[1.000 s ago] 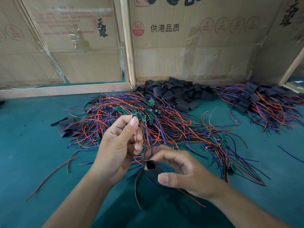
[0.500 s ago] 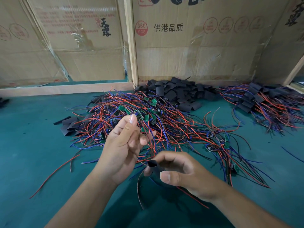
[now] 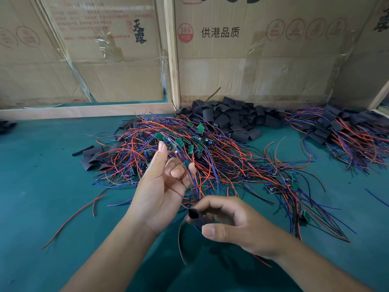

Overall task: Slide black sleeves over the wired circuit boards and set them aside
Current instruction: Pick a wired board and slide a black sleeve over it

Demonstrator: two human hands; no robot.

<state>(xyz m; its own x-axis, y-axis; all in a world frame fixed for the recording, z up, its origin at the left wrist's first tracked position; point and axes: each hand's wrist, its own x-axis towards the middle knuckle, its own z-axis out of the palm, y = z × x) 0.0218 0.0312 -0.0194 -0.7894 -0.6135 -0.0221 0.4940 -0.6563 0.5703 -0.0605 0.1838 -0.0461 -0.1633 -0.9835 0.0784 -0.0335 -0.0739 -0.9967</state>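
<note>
My right hand [image 3: 235, 226] pinches a black sleeve [image 3: 194, 214] between thumb and fingers, its open end facing left. My left hand [image 3: 162, 186] is raised just above it, index finger straight and the other fingers curled round thin red and blue wires [image 3: 192, 175]; the board on those wires is hidden behind my fingers. A big tangle of wired circuit boards [image 3: 189, 148] with small green boards lies behind both hands. Loose black sleeves [image 3: 231, 116] are heaped at the back against the cardboard. Sleeved boards [image 3: 336, 131] lie piled at the right.
Cardboard walls [image 3: 252, 66] and a wooden post [image 3: 172, 55] close the back of the green table [image 3: 42, 186]. A few flat sleeves [image 3: 92, 157] lie left of the tangle. Stray wires [image 3: 71, 218] trail across the table at front left.
My left hand has risen slightly with the wires and its fingers have curled tighter. My right hand holds the sleeve in nearly the same place.
</note>
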